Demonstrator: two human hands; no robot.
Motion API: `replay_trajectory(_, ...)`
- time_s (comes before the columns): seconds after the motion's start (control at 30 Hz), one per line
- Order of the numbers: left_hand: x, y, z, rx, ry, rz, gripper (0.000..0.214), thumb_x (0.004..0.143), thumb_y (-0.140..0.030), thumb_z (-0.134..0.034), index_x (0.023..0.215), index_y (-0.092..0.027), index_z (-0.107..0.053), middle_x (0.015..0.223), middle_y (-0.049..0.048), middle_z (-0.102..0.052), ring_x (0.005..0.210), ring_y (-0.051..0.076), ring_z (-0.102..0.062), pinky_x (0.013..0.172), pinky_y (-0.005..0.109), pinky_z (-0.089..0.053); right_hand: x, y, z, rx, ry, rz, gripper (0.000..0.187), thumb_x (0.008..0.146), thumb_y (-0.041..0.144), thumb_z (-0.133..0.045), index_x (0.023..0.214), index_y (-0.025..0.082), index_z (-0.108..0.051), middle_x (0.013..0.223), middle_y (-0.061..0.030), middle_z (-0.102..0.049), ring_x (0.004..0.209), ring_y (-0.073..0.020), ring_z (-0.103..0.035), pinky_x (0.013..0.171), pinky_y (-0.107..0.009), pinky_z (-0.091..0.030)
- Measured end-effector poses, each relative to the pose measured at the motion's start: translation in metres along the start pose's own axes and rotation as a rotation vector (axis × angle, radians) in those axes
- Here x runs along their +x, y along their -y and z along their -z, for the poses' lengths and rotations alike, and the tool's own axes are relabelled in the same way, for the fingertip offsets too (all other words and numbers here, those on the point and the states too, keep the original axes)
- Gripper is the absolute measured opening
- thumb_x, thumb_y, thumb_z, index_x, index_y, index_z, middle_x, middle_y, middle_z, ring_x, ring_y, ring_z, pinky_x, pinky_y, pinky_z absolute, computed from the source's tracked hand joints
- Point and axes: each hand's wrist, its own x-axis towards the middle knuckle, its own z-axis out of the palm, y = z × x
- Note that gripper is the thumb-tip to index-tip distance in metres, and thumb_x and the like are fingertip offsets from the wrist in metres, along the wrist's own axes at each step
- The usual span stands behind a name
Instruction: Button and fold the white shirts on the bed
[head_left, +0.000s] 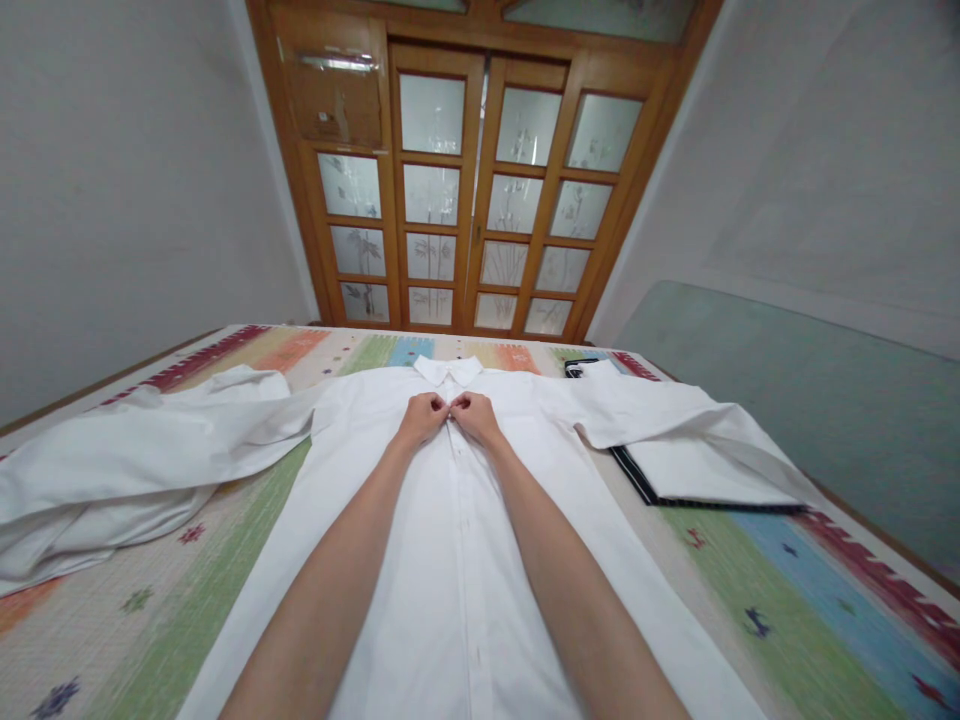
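Note:
A white long-sleeved shirt point(420, 590) lies spread face up, its collar point(448, 370) pointing away from me. Just below the collar, my left hand point(424, 415) and my right hand point(474, 414) meet at the front placket. Both hands are closed in a pinch on the shirt's front edges, fingertips almost touching. Any button between them is too small to make out. Down the middle runs the placket point(463, 520). One sleeve point(217, 430) stretches out to the left, and the other sleeve point(660, 410) reaches right.
Under the shirt is a colourful striped cover point(217, 570). A folded white cloth with black striped edging point(652, 490) lies partly beneath the right sleeve. A pale green headboard-like panel point(787, 400) stands at the right. Wooden glazed doors point(480, 190) are at the back.

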Motion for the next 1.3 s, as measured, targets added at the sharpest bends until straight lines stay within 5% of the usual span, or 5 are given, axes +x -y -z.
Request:
replay_trajectory(0.63, -0.001, 0.0, -0.001, 0.049, -0.032, -0.023, 0.011, 0.072, -0.02, -0.059, 0.072, -0.014, -0.068, 0.071, 0.0029, -0.069, 0.066, 0.014, -0.061, 0.066, 0.024, -0.045, -0.002, 0.0, 0.0, -0.195, 0.026, 0.068, 0.015, 0.085, 0.019, -0.054, 0.085, 0.015, -0.068, 0.087, -0.007, -0.072, 0.082, -0.0163, -0.063, 0.075, -0.024, -0.044)
replay_trajectory(1.1, 0.001, 0.001, -0.007, 0.317, -0.049, -0.039, 0.015, 0.081, -0.018, -0.052, 0.077, -0.015, -0.066, 0.092, 0.0096, -0.063, 0.095, 0.022, -0.054, 0.091, 0.035, -0.041, -0.007, 0.009, -0.001, -0.534, 0.114, 0.127, 0.022, 0.094, 0.023, -0.041, 0.099, 0.014, -0.06, 0.103, -0.012, -0.067, 0.096, -0.0215, -0.059, 0.081, -0.031, -0.038)
replay_trajectory(1.3, -0.003, -0.002, -0.007, 0.402, -0.063, 0.02, 0.016, 0.084, -0.023, -0.051, 0.079, -0.016, -0.065, 0.1, 0.0121, -0.061, 0.1, 0.027, -0.052, 0.087, 0.039, -0.042, -0.006, 0.007, -0.004, -0.572, 0.096, 0.06, 0.024, 0.095, 0.024, -0.038, 0.1, 0.015, -0.06, 0.105, -0.0117, -0.065, 0.1, -0.0235, -0.056, 0.083, -0.034, -0.038)
